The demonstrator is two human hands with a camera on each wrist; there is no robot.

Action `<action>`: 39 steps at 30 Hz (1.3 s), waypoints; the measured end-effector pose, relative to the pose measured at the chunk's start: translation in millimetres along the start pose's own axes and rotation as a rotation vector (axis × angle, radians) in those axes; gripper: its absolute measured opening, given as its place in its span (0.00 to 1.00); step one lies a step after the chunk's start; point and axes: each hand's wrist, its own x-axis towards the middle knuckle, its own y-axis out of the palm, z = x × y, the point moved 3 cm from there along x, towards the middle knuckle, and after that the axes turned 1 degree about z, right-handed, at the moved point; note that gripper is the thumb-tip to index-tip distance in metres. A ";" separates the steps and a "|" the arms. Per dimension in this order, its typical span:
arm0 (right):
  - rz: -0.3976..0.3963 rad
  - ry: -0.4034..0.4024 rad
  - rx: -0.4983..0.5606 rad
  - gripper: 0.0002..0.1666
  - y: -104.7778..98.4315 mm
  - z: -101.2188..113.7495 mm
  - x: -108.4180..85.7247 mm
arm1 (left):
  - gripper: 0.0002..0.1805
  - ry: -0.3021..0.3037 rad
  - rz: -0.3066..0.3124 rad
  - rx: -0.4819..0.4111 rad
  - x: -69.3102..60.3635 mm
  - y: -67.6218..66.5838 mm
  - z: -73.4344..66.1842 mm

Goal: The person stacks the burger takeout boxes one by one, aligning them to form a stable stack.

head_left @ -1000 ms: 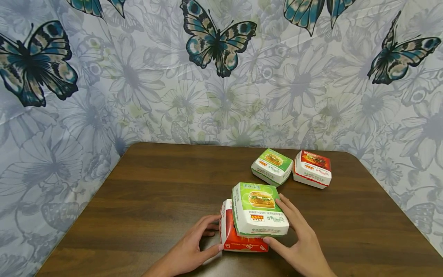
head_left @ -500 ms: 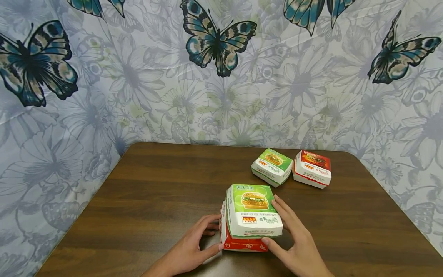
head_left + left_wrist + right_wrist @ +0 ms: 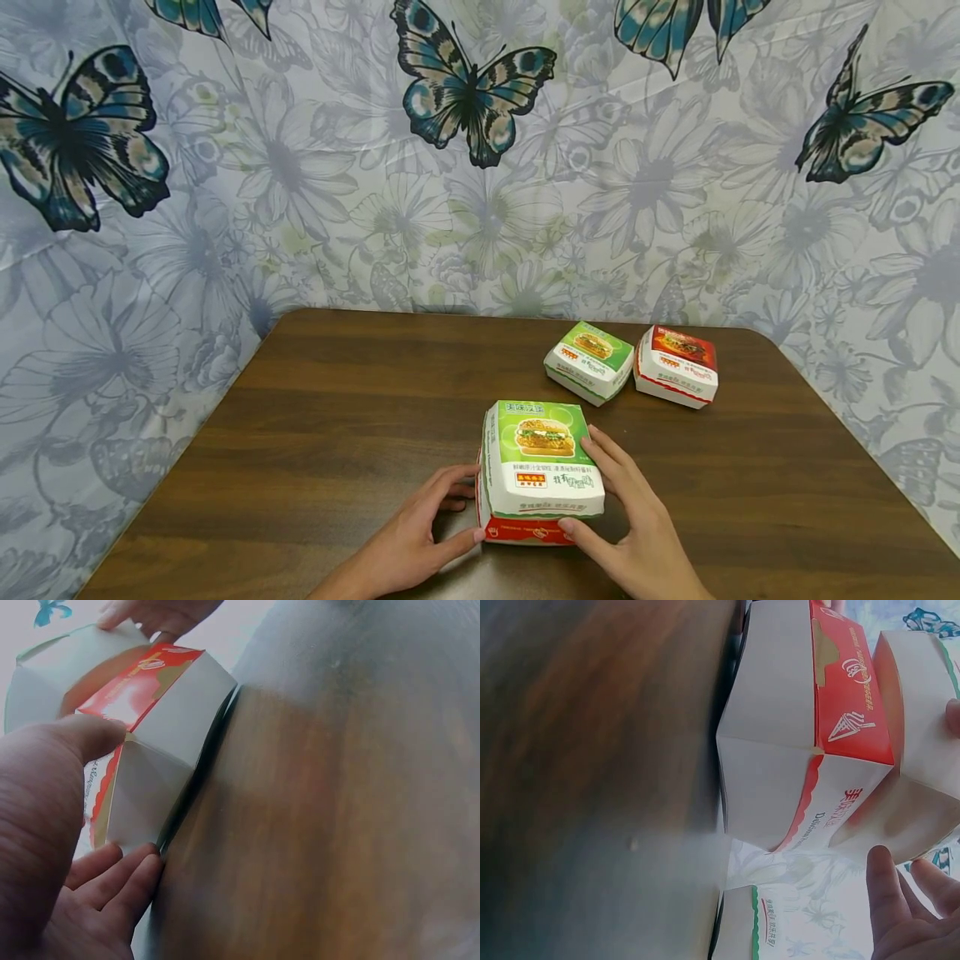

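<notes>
1. Grey-white cloth (image 3: 315, 217) hangs at the back, with flowers and blue-and-black butterflies (image 3: 471, 100) on it.
2. Flat brown wooden table (image 3: 337, 400) has rounded far corners, and its far edge meets the cloth. Wide wood stretches along its left side, with more on the right.
3. Right hand (image 3: 652, 533) holds a green-and-white card box with a burger picture (image 3: 543, 492). Its thumb is at the front and its fingers are on the right side. The right wrist view shows fingertips near the bottom that the head view hides.
4. Left hand (image 3: 405, 533) holds the left side of a red-and-white card box (image 3: 528, 531), thumb on the front corner. The left wrist view shows three fingertips low down by the table.
5. The held green box sits over the red one. From the head you see its top; both wrist views show its pinkish-tan underside. I can't tell how much they touch.
6. Red-topped white card box (image 3: 677, 367) is near the far edge, on the right.
7. Green-topped white card box (image 3: 588, 362) is just left of it. Some wood shows between this pair and the hands.
</notes>
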 end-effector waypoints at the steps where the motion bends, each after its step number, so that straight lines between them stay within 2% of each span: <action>1: 0.001 0.006 0.003 0.57 -0.2 0.1 0.0 | 0.36 0.000 -0.002 -0.003 0.1 0.0 -0.1; 6: -0.006 -0.013 -0.007 0.57 -1.0 1.0 0.9 | 0.40 -0.018 -0.035 -0.031 -0.4 -1.1 -0.6; 12: -0.006 -0.003 -0.074 0.57 -0.9 0.5 -0.3 | 0.50 -0.056 -0.110 -0.016 -2.4 -5.1 -5.0; 19: -0.002 -0.019 -0.087 0.59 -2.6 -0.5 0.3 | 0.53 0.014 -0.181 0.065 -1.8 -10.4 -14.0; 25: -0.002 -0.031 -0.086 0.58 -2.7 -1.0 0.3 | 0.53 0.030 -0.194 0.065 0.3 -10.2 -14.3; 29: 0.001 -0.062 -0.076 0.57 -1.9 -0.6 0.7 | 0.56 0.072 -0.216 0.107 1.3 -10.1 -14.2; 34: 0.000 -0.092 -0.070 0.58 -3.9 -0.1 0.5 | 0.59 0.084 -0.229 0.123 5.0 -12.2 -19.3; 39: -0.007 -0.059 -0.031 0.59 -8.3 -1.5 -1.6 | 0.61 0.108 -0.214 0.132 12.0 -15.3 -28.0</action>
